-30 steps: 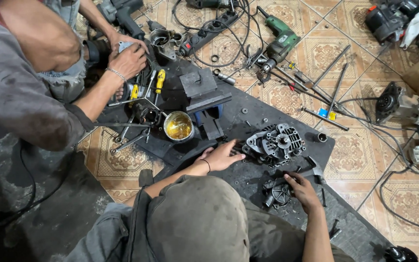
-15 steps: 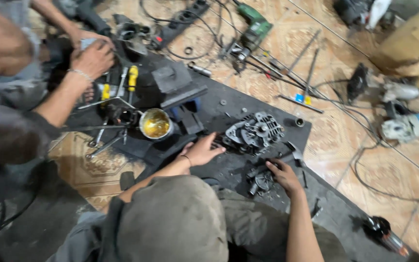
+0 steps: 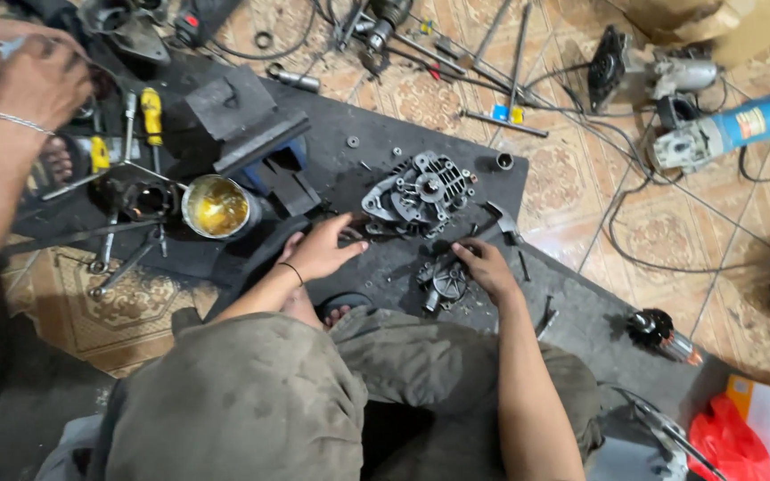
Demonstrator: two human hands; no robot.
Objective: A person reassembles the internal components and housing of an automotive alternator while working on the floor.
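Change: since a second before, only the view had drifted left; both hands had stayed put | left hand [image 3: 321,252] lay open, fingers spread, just near-left of the grey alternator housing [image 3: 421,191] | right hand [image 3: 485,267] curled on a small round part [image 3: 446,281], grip unclear | black mat [image 3: 358,116] on patterned tile floor [image 3: 572,178]; blue angle grinder [image 3: 724,132] far right, another person's hand [image 3: 33,82] far left.

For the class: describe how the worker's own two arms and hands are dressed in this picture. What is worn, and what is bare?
Both forearms are bare, with no gloves on either hand. The left hand has a thin dark band around its wrist. The right hand wears nothing at the wrist that can be seen. The sleeves end above the elbows, part of a stained grey-brown shirt. Both hands look smudged with grime.
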